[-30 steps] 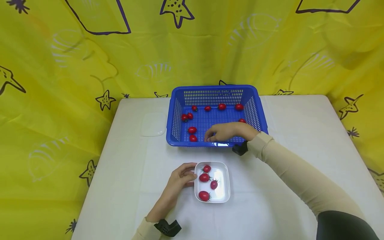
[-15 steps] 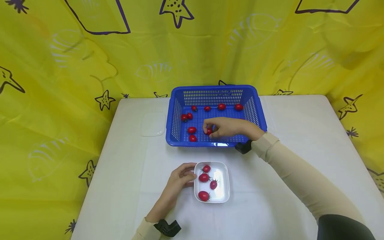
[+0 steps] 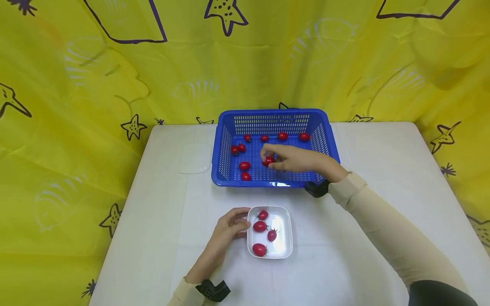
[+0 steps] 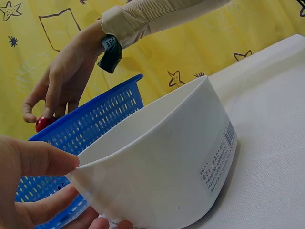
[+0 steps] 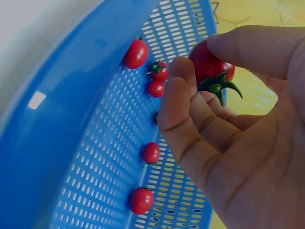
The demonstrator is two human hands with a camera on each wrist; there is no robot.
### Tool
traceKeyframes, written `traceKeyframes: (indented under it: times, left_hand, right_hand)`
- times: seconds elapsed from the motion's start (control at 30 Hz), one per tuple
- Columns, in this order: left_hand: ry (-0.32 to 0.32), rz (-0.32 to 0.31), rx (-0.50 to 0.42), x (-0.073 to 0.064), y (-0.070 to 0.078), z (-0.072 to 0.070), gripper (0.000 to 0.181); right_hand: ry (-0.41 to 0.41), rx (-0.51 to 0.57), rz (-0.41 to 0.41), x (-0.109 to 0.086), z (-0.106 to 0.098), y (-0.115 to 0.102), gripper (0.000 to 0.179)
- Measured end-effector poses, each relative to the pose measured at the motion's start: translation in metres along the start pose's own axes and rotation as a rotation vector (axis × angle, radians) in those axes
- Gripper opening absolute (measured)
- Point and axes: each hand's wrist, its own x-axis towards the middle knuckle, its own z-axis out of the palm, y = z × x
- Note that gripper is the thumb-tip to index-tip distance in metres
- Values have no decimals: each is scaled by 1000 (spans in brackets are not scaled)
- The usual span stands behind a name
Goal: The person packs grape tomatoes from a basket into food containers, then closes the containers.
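Observation:
My right hand (image 3: 296, 159) pinches a cherry tomato (image 3: 269, 161) between thumb and fingertips, over the blue basket (image 3: 273, 184). In the right wrist view this tomato (image 5: 209, 64) shows its green calyx. Several other cherry tomatoes (image 3: 244, 165) lie on the basket floor, some hidden behind the hand. Nearer to me stands a square white container (image 3: 283, 253) with several tomatoes (image 3: 260, 226) in its left part. My left hand (image 3: 226, 233) grips its left side; the left wrist view shows the thumb at the rim corner and fingers against the outer wall (image 4: 157, 176).
A translucent flat lid (image 3: 195, 158) lies on the white table (image 3: 333, 263), left of the basket. Behind the table hangs a yellow patterned curtain (image 3: 260, 68).
My right hand has risen from near the basket's front side, bringing the pinched cherry tomato into view and drawing slightly back to the right. The left hand and container stay put.

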Motion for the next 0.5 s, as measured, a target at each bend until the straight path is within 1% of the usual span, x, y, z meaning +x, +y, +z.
traceKeyframes:
  times: [0.13,0.2,0.37,0.5]
  left_hand:
    - [0,4,1,1,-1,0,48]
    - [1,2,1,1,-1,0,48]
    - [0,1,0,1,-2,-1,48]
    - [-3,1,-2,1,-1,-1,48]
  right_hand:
    - [27,-23,0,-8,2,-8,37]
    - [35,-24,-2,-12,4,-12,42]
    - [63,-40,7,-21,10,-18,42]
    - [81,-58,-24,-28,16,-21,38]
